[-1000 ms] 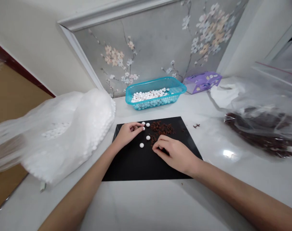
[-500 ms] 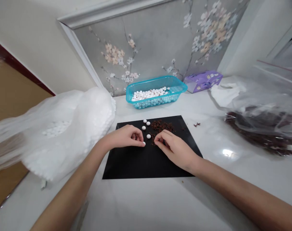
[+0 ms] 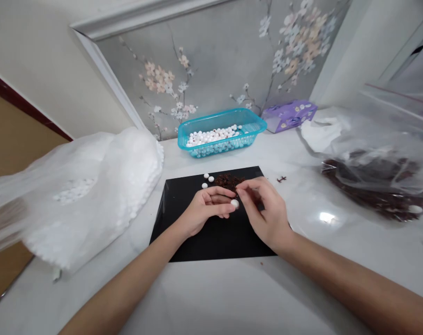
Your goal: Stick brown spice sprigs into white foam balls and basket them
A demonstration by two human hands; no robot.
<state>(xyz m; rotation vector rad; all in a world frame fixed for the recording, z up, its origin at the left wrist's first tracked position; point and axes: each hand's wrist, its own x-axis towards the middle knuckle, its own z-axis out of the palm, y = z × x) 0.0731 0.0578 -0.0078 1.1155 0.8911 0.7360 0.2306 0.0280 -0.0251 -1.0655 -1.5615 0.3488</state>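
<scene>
My left hand lies curled on the black mat, its fingertips pinching a small white bead. My right hand hangs close above that bead, fingers gathered; whether they hold anything is hidden. Just beyond both hands sits a heap of dark brown dried bits, touched by my right fingertips or nearly so. Several loose white beads rest on the mat to the left of the heap.
A teal plastic basket of white beads stands behind the mat. A large white bag of beads bulges at left; a clear bag of brown bits lies at right. A purple box stands by the wall.
My left hand has moved right with the bead, and both hands now meet over the mat's middle. The view has shifted slightly. One bead seen earlier near the heap is no longer visible.
</scene>
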